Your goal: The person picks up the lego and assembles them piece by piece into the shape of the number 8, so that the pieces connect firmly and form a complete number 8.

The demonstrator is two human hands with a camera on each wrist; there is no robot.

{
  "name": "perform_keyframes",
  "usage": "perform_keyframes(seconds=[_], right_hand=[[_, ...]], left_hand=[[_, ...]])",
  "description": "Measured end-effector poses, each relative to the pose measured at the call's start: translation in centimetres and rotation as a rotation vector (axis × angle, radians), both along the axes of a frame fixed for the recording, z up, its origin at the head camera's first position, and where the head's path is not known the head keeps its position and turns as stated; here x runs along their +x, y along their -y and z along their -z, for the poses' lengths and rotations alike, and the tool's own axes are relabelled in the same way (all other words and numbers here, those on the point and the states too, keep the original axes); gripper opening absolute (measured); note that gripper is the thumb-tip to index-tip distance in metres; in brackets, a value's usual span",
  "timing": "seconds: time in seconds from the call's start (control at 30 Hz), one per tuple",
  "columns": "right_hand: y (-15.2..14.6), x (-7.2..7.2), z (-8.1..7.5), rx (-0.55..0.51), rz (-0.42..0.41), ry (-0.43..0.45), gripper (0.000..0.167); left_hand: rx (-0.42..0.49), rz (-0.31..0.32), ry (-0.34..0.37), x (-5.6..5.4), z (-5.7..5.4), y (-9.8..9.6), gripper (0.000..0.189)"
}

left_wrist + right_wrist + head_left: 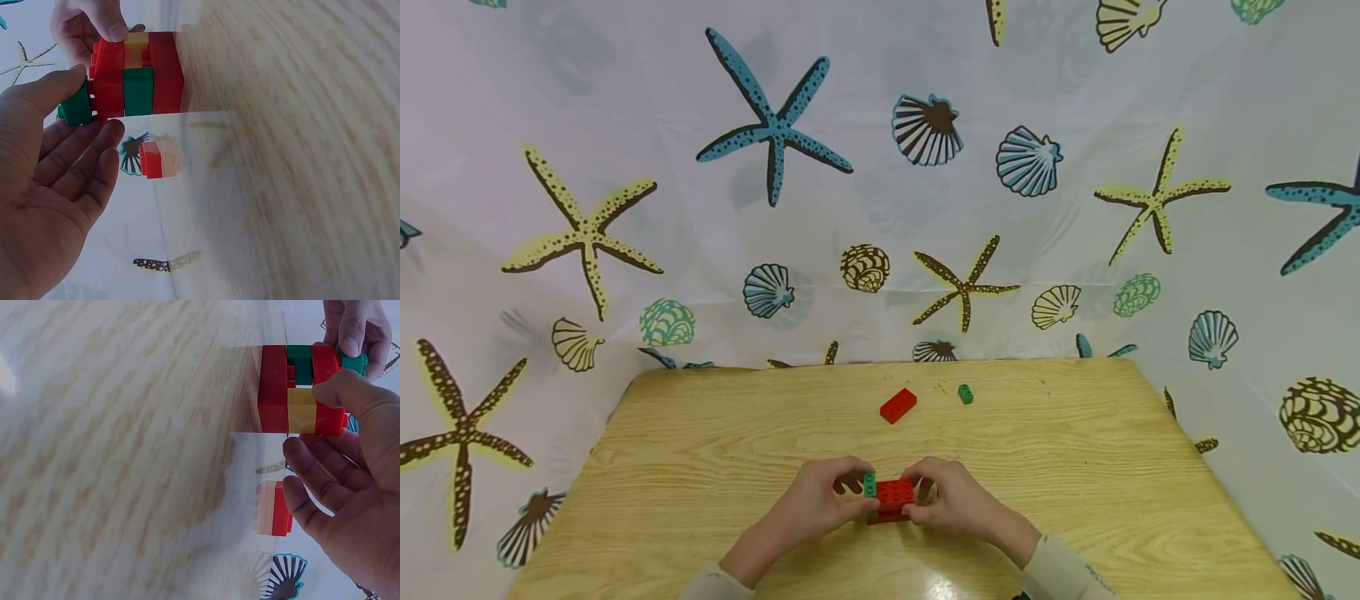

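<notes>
A small stack of toy building bricks stands on the table. Its base is a red brick [167, 75]; on that sit a green brick [138, 92] at the left end and a yellow brick [301, 410] at the right, with a gap between. Across them lies an upper red brick [895, 493]. At its left end is a small green brick [869, 484], pinched by my left hand [820, 500] between thumb and fingers. I cannot tell whether it is fully seated. My right hand [953, 502] grips the right end of the upper red brick, thumb on the near side.
Farther back on the wooden table [737, 433] lie a loose red brick [898, 406] and a small green brick [966, 394]. A pale curtain [865, 208] printed with starfish and shells hangs behind the table and along both sides.
</notes>
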State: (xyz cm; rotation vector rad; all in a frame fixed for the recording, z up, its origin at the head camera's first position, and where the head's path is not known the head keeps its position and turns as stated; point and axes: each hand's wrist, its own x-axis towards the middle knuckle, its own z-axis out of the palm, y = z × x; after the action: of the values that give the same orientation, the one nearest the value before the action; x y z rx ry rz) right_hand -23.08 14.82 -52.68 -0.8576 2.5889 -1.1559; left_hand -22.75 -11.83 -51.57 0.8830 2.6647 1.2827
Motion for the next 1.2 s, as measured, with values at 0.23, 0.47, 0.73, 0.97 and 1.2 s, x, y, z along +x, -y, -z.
perform_keyframes(seconds=[0.23, 0.47, 0.73, 0.97, 1.2], right_hand=[[-0.04, -0.05, 0.03, -0.011, -0.008, -0.003, 0.031], [-0.04, 0.02, -0.13, -0.004, -0.008, -0.025, 0.031], [0.02, 0.03, -0.16, 0.0, -0.005, -0.025, 0.03], [0.07, 0.07, -0.25, 0.005, 0.0, -0.019, 0.029], [0.04, 0.05, -0.24, 0.001, -0.003, -0.021, 0.03]], left_hand=[[-0.011, 0.009, -0.005, 0.02, -0.08, -0.09, 0.035], [-0.022, 0.018, -0.01, -0.07, -0.31, -0.15, 0.034], [0.004, 0.021, 0.036, -0.15, -0.13, -0.07, 0.035], [0.027, 0.021, 0.058, -0.27, 0.21, 0.04, 0.034], [0.016, 0.027, 0.068, -0.43, 0.31, 0.11, 0.032]])
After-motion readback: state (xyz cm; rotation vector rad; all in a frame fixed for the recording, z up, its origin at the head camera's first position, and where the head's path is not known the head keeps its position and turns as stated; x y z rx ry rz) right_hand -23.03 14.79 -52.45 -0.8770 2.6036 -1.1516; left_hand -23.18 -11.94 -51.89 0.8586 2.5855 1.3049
